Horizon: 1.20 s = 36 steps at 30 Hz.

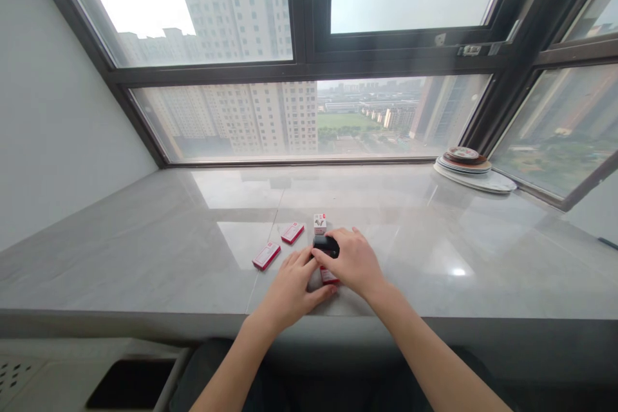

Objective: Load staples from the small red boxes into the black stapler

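Observation:
My right hand is closed around a small black object with a smooth, rounded top; its exact kind is partly hidden by my fingers. My left hand lies low beside it, thumb and fingers apart, with fingertips near the black object's left end. Between my left thumb and my right hand a red-and-white flat box shows, partly covered; the thumb is at its near edge. Just beyond the black object stands a small white box with a dark picture and red marks.
Two more flat red-and-white boxes, a nearer one and a farther one, lie left of my hands on the grey marble-like ledge. A stack of plates sits at the back right by the window frame.

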Tool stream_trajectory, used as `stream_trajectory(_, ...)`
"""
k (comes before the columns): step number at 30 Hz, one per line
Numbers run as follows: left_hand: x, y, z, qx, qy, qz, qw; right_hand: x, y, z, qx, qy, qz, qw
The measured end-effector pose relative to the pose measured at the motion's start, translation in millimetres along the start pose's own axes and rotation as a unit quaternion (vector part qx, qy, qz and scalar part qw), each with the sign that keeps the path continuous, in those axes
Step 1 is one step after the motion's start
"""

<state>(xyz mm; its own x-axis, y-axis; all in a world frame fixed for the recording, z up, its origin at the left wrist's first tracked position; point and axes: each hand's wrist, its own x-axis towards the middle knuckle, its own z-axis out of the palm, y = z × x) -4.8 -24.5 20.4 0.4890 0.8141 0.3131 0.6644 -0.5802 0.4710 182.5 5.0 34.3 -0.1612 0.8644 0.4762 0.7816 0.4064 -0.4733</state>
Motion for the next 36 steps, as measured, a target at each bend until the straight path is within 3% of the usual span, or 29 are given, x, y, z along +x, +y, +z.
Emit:
stream_trajectory(5,1.2,1.4,4.4,0.004,0.014,-0.019,1.0,13.4,-14.3,14.0,0.006,0.005,0.076,0.997)
stream_trajectory(9,1.1,-1.5,7.2,0.002,0.017,-0.035,0.999,20.1,-2.3,5.6,0.159,0.066,0.149,0.974)
stream_trajectory(11,0.5,-3.9,8.5,0.008,0.016,-0.046,0.999,20.0,12.4,-2.3,0.284,0.104,0.19,0.934)
stream_trajectory(14,-0.3,-4.7,9.1,0.013,0.016,-0.047,0.999,12.0,40.1,-11.1,0.444,0.155,0.232,0.851)
stream_trajectory(18,-1.2,1.8,6.2,0.008,0.024,-0.039,0.999,-7.5,78.4,-18.6,0.544,0.143,0.306,0.768)
stream_trajectory(20,-1.6,5.5,4.0,0.001,0.027,-0.039,0.999,-16.8,93.9,-24.7,0.544,0.116,0.327,0.764)
stream_trajectory(22,-1.6,7.3,2.4,-0.004,0.026,-0.041,0.999,-26.1,103.2,-33.8,0.526,0.092,0.331,0.778)
stream_trajectory(26,-0.6,5.3,1.8,-0.012,0.023,-0.049,0.998,-49.2,94.9,-54.6,0.475,0.102,0.358,0.797)
stream_trajectory(28,0.1,3.0,2.6,-0.018,0.023,-0.057,0.998,-60.2,78.1,-60.3,0.464,0.04,0.387,0.796)
stream_trajectory(32,1.0,-1.6,4.4,-0.027,0.02,-0.062,0.998,-64.9,40.6,-52.5,0.45,-0.184,0.393,0.781)
stream_trajectory(34,1.1,-3.5,4.9,-0.031,0.018,-0.063,0.997,-58.0,28.7,-42.2,0.438,-0.239,0.36,0.788)
stream_trajectory(36,1.1,-4.9,5.1,-0.036,0.016,-0.064,0.997,-48.8,22.5,-32.7,0.419,-0.256,0.333,0.805)
